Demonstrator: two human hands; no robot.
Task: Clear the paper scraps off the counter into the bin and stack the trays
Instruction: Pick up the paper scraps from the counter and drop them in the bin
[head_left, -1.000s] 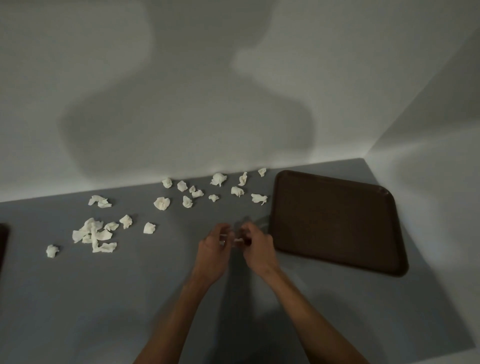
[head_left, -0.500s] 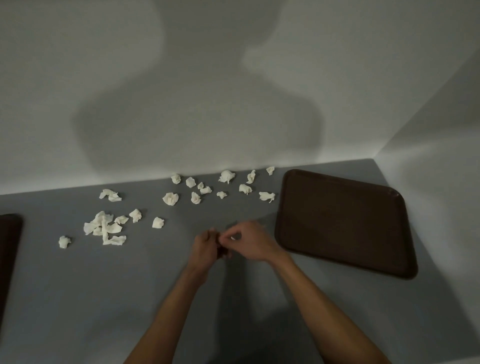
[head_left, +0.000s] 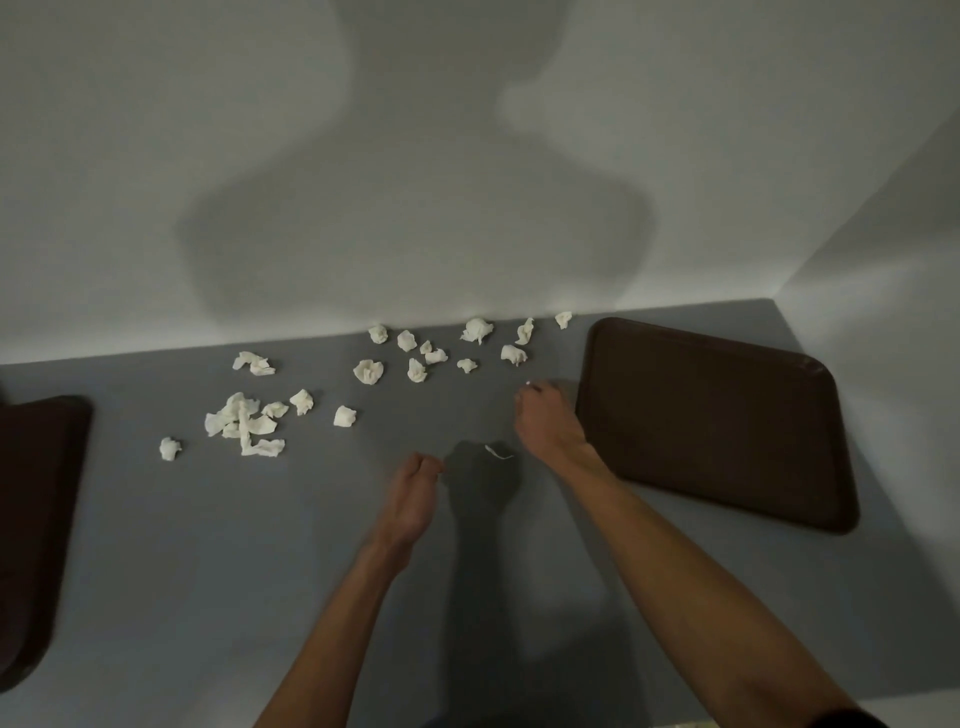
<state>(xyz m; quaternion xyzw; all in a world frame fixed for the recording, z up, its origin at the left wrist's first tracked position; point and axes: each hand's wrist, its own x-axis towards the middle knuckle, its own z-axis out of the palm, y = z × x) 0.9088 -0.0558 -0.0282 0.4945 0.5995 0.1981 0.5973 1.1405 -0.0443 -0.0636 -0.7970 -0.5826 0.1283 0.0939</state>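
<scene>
Near the right tray (head_left: 717, 415), the right hand (head_left: 545, 423) pinches a paper scrap (head_left: 528, 384); the left hand (head_left: 415, 493) is curled, contents unclear. Probably the gathering step; next, reach the far scraps (head_left: 475, 330).

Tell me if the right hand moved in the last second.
Yes. The right hand parted from the left hand and went along the tray's left edge toward the wall, reaching a paper scrap.
</scene>
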